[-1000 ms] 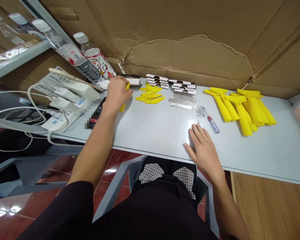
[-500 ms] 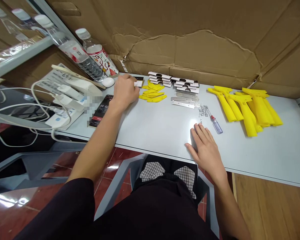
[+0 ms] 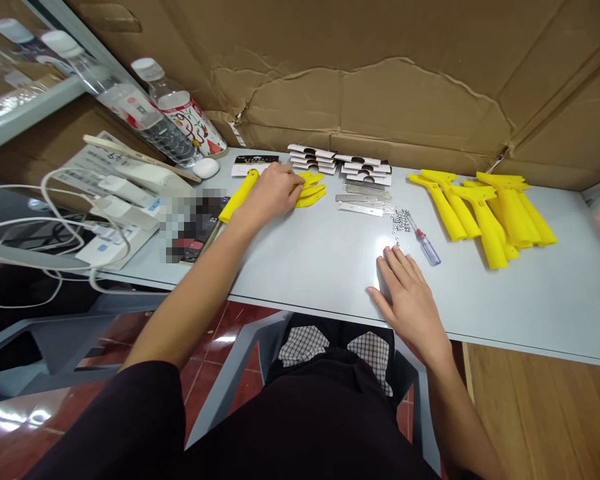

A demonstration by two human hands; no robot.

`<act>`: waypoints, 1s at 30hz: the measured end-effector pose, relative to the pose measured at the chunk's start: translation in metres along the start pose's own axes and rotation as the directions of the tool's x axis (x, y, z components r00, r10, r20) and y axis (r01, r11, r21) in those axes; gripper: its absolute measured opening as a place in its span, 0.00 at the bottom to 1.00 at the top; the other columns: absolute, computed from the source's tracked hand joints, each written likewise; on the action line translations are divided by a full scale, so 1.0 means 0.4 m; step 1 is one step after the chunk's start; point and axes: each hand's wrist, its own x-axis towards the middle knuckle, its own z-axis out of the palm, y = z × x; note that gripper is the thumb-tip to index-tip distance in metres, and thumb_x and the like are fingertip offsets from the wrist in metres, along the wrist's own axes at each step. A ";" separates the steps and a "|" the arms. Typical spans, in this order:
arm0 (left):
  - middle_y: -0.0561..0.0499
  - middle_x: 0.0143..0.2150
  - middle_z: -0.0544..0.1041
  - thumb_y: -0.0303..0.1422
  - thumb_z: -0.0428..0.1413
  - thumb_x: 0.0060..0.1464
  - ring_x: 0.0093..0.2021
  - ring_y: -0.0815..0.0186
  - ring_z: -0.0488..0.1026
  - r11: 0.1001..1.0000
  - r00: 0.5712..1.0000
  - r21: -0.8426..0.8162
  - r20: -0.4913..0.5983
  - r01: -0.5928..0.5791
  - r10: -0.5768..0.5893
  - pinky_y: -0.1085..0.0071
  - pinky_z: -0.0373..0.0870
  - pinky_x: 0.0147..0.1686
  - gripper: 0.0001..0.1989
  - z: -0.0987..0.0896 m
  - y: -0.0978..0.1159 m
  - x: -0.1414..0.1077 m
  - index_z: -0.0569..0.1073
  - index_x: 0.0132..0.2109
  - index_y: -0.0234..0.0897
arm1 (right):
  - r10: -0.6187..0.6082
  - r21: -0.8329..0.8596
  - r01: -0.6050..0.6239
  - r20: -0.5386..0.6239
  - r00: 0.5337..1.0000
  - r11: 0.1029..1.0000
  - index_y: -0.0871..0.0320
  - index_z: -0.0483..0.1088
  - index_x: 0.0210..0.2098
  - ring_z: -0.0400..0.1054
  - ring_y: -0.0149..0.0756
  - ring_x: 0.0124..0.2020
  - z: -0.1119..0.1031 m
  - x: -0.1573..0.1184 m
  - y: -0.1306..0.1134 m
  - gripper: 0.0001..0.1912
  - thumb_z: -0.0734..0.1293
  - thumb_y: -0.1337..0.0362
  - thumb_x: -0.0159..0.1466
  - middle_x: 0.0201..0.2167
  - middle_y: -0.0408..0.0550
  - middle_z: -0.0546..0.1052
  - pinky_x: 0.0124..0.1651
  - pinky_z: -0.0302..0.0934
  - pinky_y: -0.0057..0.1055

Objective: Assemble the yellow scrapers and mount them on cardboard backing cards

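My left hand point(image 3: 275, 192) is at the left end of the small yellow flat pieces point(image 3: 311, 189), fingers bent down; what its fingertips hold, if anything, is hidden. Beside its wrist lies a yellow handle point(image 3: 240, 197), near a black and white card point(image 3: 253, 165). My right hand point(image 3: 405, 293) rests flat on the table with its fingers stretched out. Just beyond it are small screws point(image 3: 401, 221) and a screwdriver point(image 3: 428, 248) with a clear handle. Metal strips point(image 3: 364, 200) lie behind, near folded white and black cards point(image 3: 367, 170).
Several yellow handles point(image 3: 517, 217) lie at the right of the table point(image 3: 305, 267). On the left are a phone point(image 3: 200, 230), a white mouse point(image 3: 205, 168), bottles point(image 3: 167, 137), white chargers and cables point(image 3: 113, 207). Cardboard point(image 3: 370, 100) stands along the back.
My left hand has moved right, from the card to the small yellow pieces. The yellow handle and more of the card now show beside it. My right hand stays flat.
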 end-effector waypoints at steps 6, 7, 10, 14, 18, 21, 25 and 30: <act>0.34 0.70 0.73 0.44 0.51 0.71 0.69 0.46 0.70 0.997 0.998 -0.046 -0.023 -0.062 0.061 0.50 0.62 0.73 0.26 0.021 0.029 -0.002 0.77 0.65 0.32 | 0.007 0.011 -0.007 0.004 1.000 1.000 0.72 0.67 0.72 0.54 0.60 0.81 -0.003 0.000 -0.002 0.33 0.61 0.52 0.79 0.77 0.69 0.64 0.81 0.54 0.61; 0.34 0.71 0.72 0.44 0.51 0.71 0.70 0.46 0.70 0.996 0.998 -0.052 -0.009 -0.070 0.069 0.50 0.62 0.73 0.28 0.028 0.031 -0.003 0.75 0.68 0.32 | 0.007 0.010 -0.007 0.004 1.000 1.000 0.72 0.67 0.72 0.55 0.60 0.81 -0.003 0.000 -0.002 0.33 0.61 0.52 0.79 0.77 0.69 0.64 0.81 0.53 0.60; 0.34 0.72 0.73 0.44 0.50 0.71 0.71 0.46 0.69 0.995 0.996 -0.061 0.016 -0.084 0.085 0.49 0.62 0.73 0.30 0.045 0.039 -0.015 0.71 0.72 0.32 | 0.011 0.011 -0.011 0.005 1.000 1.000 0.72 0.68 0.72 0.54 0.59 0.81 -0.004 0.001 -0.001 0.33 0.61 0.52 0.79 0.77 0.68 0.65 0.81 0.53 0.59; 0.35 0.73 0.72 0.43 0.48 0.72 0.72 0.44 0.68 0.994 0.996 -0.070 0.028 -0.086 0.088 0.46 0.61 0.71 0.29 0.049 0.067 -0.046 0.72 0.72 0.35 | 0.011 0.005 -0.011 -0.005 1.000 1.000 0.72 0.69 0.71 0.55 0.61 0.80 0.002 0.001 -0.007 0.32 0.62 0.52 0.79 0.77 0.69 0.65 0.81 0.54 0.60; 0.34 0.72 0.73 0.44 0.48 0.72 0.71 0.43 0.68 0.995 0.996 -0.068 0.025 -0.079 0.081 0.44 0.61 0.71 0.29 0.047 0.088 -0.056 0.73 0.71 0.36 | -0.005 0.101 0.015 -0.102 0.995 0.995 0.66 0.75 0.66 0.63 0.57 0.77 -0.018 -0.003 -0.007 0.25 0.63 0.55 0.79 0.72 0.63 0.74 0.79 0.59 0.58; 0.36 0.70 0.74 0.45 0.49 0.72 0.70 0.43 0.69 0.992 0.995 -0.081 0.017 -0.093 0.095 0.45 0.63 0.70 0.27 0.047 0.088 -0.044 0.74 0.69 0.37 | -0.019 0.176 0.060 -0.224 0.974 0.982 0.62 0.80 0.59 0.76 0.50 0.64 -0.088 0.007 0.028 0.19 0.64 0.58 0.78 0.59 0.59 0.83 0.69 0.70 0.52; 0.39 0.70 0.74 0.46 0.54 0.70 0.71 0.45 0.68 0.983 0.989 -0.126 -0.083 -0.131 0.121 0.46 0.61 0.72 0.23 0.039 0.085 -0.034 0.77 0.63 0.40 | 0.118 -0.019 -0.130 -0.294 0.949 0.991 0.63 0.84 0.52 0.80 0.46 0.44 -0.221 0.056 0.152 0.18 0.67 0.57 0.75 0.43 0.57 0.86 0.50 0.72 0.43; 0.46 0.66 0.77 0.47 0.53 0.72 0.68 0.53 0.70 0.984 0.965 -0.129 -0.248 -0.123 0.088 0.46 0.63 0.71 0.18 0.007 0.103 -0.051 0.78 0.55 0.42 | 0.587 -0.380 -0.614 -0.199 0.785 0.692 0.61 0.84 0.51 0.75 0.47 0.40 -0.293 0.104 0.324 0.21 0.68 0.52 0.71 0.42 0.62 0.86 0.36 0.50 0.40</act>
